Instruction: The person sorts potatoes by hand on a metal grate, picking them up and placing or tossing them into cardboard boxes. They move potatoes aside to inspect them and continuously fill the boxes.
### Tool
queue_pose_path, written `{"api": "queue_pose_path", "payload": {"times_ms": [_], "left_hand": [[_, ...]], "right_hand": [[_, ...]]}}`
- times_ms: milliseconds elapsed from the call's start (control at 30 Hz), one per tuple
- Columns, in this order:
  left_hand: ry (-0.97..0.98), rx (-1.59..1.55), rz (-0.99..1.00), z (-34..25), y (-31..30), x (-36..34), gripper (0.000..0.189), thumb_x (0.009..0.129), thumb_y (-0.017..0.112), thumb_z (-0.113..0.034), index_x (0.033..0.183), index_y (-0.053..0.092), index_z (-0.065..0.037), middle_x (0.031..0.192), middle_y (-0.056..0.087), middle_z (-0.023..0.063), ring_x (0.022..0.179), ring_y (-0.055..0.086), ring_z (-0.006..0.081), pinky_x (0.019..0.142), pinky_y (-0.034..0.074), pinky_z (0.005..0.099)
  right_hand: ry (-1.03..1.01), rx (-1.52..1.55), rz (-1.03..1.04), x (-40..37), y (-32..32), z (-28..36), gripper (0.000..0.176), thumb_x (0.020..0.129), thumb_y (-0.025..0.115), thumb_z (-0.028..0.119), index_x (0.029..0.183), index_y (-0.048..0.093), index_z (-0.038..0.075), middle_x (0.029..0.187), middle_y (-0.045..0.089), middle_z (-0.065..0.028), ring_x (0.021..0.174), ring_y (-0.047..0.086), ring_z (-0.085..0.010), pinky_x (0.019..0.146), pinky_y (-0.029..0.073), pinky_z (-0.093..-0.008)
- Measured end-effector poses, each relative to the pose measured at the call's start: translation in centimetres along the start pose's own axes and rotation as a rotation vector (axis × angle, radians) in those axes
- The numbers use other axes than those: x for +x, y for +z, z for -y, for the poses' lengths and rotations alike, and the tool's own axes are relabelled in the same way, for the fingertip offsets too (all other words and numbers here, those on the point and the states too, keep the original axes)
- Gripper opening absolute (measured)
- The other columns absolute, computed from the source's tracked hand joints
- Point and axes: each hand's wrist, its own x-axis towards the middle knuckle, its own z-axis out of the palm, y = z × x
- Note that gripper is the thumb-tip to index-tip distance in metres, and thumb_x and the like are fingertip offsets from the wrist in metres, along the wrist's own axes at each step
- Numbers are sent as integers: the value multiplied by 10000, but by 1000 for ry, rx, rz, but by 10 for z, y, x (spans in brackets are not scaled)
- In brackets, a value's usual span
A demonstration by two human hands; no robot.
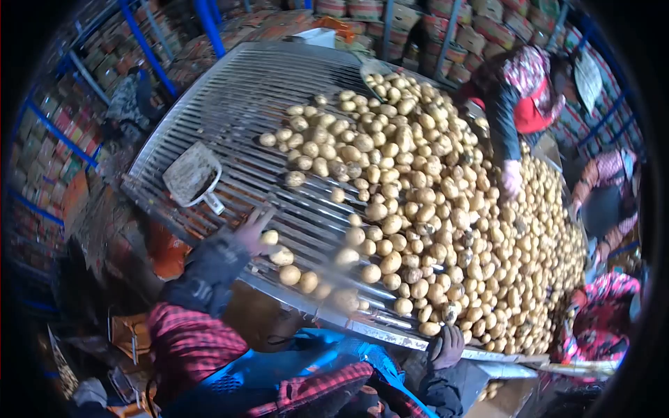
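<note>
Many potatoes (432, 202) lie heaped over the middle and right of a slatted metal table (230, 104). My left hand (255, 231) reaches over the slats with its fingers apart, beside a short row of potatoes (282, 256) near the front edge. Nothing shows in its grasp. At the front edge, my right hand (448, 348) rests by the metal rim with its fingers spread, next to potatoes (430, 328). It holds nothing that I can see.
A dirty white scoop (193, 174) lies on the slats at the left. A co-worker's hand (511, 178) touches the heap across the table. Other people stand along the right side. Blue posts (209, 28) and stacked boxes are behind the table.
</note>
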Motion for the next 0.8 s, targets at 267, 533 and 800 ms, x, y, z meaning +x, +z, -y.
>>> {"api": "queue_pose_path", "payload": {"times_ms": [267,533,800], "left_hand": [[117,40,522,-104,67,-5,1339,550,899,-494,1559,115,-94,1416,264,328,1201,463,520,1011,421,550],[535,66,372,-237,164,12,1228,695,822,-423,1541,42,7,1418,291,333,1154,502,504,999,441,519],[427,-200,442,-282,176,50,892,795,774,-226,1493,273,17,1368,422,299,1258,460,440,1057,406,447]], "right_hand": [[8,-2,-31,7,-1,2,396,901,530,285,1157,644,5,1149,636,-183,1122,579,-384,1019,422,-504],[38,6,-52,2,1,1,400,885,550,301,1165,653,35,1151,637,-164,1117,581,-359,1037,414,-505],[56,-20,-101,-5,6,-4,438,876,574,329,1159,620,-1,1118,613,-182,1067,569,-391,986,431,-530]]}}
